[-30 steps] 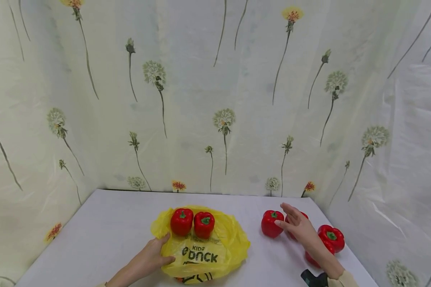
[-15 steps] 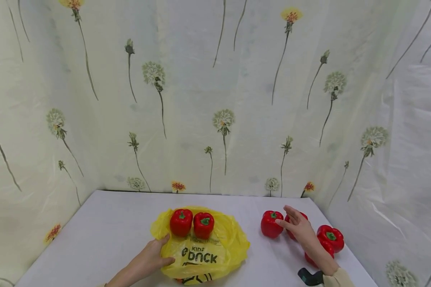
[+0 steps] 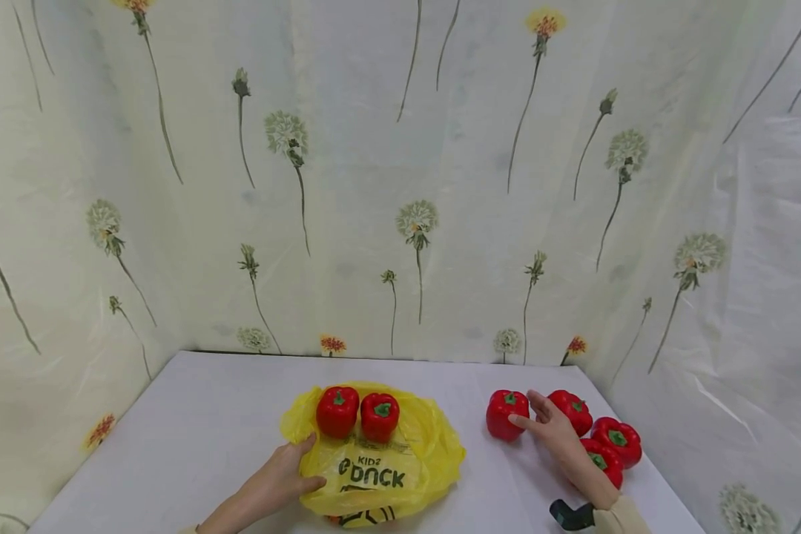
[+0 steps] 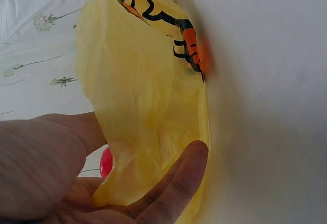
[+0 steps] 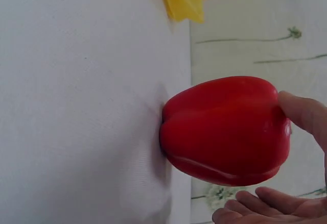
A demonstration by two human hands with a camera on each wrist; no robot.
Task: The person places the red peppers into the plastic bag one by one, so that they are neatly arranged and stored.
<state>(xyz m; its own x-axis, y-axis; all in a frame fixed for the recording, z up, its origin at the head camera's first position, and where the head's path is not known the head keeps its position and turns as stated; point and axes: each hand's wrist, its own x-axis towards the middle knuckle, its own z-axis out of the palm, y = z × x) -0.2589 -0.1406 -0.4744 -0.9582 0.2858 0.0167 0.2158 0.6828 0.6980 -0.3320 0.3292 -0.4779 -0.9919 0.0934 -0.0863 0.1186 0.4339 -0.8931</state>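
Note:
A yellow plastic bag (image 3: 434,452) with black print lies on the white table, two red bell peppers (image 3: 337,412) at its far part; whether they sit in it or on it I cannot tell. My left hand (image 3: 277,476) grips the bag's left edge, and in the left wrist view its fingers (image 4: 179,183) curl against the plastic. My right hand (image 3: 561,437) is at another red bell pepper (image 3: 500,415), which stands on the table. In the right wrist view the thumb reaches the top of this pepper (image 5: 225,132), while the other fingers lie extended beside it with a gap.
Several more red bell peppers (image 3: 617,442) stand to the right of my right hand, close to the table's right edge. Bare white table (image 3: 220,415) extends left of the bag. A curtain (image 3: 347,185) printed with dandelions surrounds the table's back and sides.
My right hand has come slightly down and toward me, staying by the same pepper, and the peppers behind it show more. The left hand and the bag have stayed put.

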